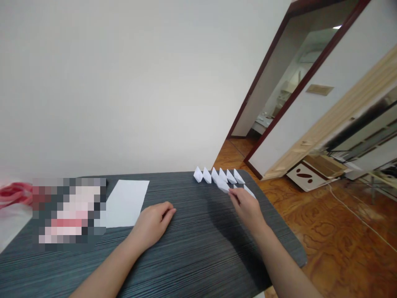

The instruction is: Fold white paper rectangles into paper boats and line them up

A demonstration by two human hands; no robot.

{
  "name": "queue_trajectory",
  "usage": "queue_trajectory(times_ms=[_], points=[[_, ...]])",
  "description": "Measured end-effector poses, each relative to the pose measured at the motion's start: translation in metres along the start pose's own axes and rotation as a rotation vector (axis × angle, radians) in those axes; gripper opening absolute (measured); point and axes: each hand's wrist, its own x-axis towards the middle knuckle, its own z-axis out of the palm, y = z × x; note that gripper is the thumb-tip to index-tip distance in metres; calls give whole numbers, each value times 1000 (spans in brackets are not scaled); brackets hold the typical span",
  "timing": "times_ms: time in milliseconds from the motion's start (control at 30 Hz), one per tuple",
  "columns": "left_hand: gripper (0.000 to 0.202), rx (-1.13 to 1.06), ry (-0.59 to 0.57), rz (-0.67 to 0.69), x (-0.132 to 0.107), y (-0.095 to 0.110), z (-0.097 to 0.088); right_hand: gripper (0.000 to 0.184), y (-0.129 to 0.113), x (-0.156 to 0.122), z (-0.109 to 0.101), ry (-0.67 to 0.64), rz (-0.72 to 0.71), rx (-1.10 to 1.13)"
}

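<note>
My right hand (247,207) pinches a folded white paper piece (223,184), pointed like a small paper boat, by its near end. It is over the right side of the dark table, beside a back row of similar folded paper pieces (231,176). Another folded piece (249,191) shows partly behind my fingers. On the table's middle rests my left hand (151,225), its fingers curled in and nothing visible in them. Just left of that hand lies a flat white sheet of paper (125,203).
The dark wood-grain table (186,252) stands against a white wall. At its left is a pixelated, blurred-out object (72,211), with a red and pink cloth (17,194) beyond. Right of the rounded table edge are the wooden floor, a doorway and a white box (305,176).
</note>
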Motion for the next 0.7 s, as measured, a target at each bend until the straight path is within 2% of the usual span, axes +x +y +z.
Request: queue_trajectory(times_ms=[133, 233, 700], points=[[28, 6, 9, -6, -1, 0, 0, 18, 26, -37, 1, -40, 35, -90], [28, 14, 18, -3, 0, 0, 1, 20, 33, -49, 4, -74, 51, -149], [28, 28, 7, 9, 0, 0, -1, 21, 40, -53, 13, -124, 74, -178]])
